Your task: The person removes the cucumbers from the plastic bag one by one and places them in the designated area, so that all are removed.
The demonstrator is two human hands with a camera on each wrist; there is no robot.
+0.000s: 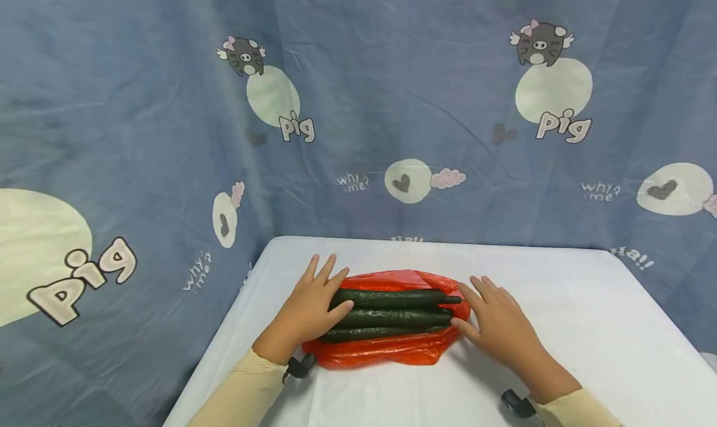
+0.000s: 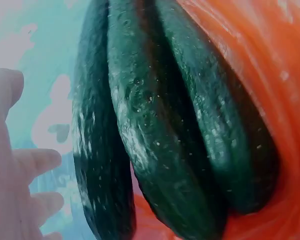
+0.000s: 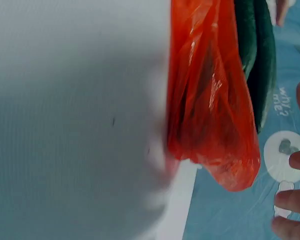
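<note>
Three dark green cucumbers (image 1: 392,318) lie side by side on a crumpled red plastic bag (image 1: 386,355), which spreads out around them on the white table. At their left ends is my left hand (image 1: 311,307), its fingers spread and its thumb reaching over the cucumbers. My right hand (image 1: 500,325) stands at the right end of the bag, fingers apart, with thumb and index tips right at the bag's edge. In the left wrist view the cucumbers (image 2: 150,120) show bumpy, glossy skins. The right wrist view shows the bag (image 3: 215,100) gathered in folds beside them.
The white table (image 1: 588,327) has rounded far corners. Behind it and to the left hangs a blue curtain (image 1: 347,91) printed with cartoon pigs and lettering. A black strap device (image 1: 300,366) sits at my left wrist, another (image 1: 518,404) at my right.
</note>
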